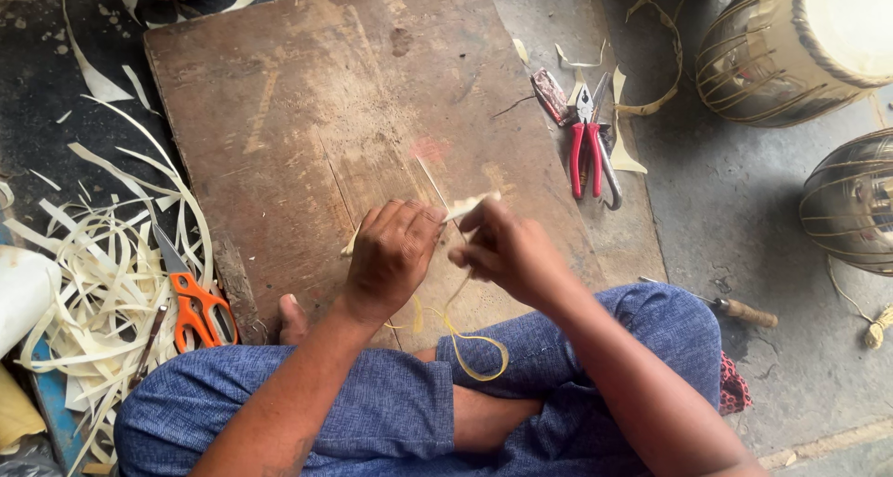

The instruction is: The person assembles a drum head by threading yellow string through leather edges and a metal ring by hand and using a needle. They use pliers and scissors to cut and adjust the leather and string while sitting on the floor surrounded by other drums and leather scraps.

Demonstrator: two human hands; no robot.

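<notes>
Both hands meet over the brown wooden board (372,114) — the left hand (389,258) and right hand (507,254) pinch a thin pale cane strip (468,205), fingers closed tight. Orange-handled scissors (191,296) lie left, red-handled pliers (586,147) right.

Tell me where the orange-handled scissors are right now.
In the head view the orange-handled scissors lie on the floor at the person's left, between the wooden board's left edge and the pile of pale strips, just above the left knee.
</notes>
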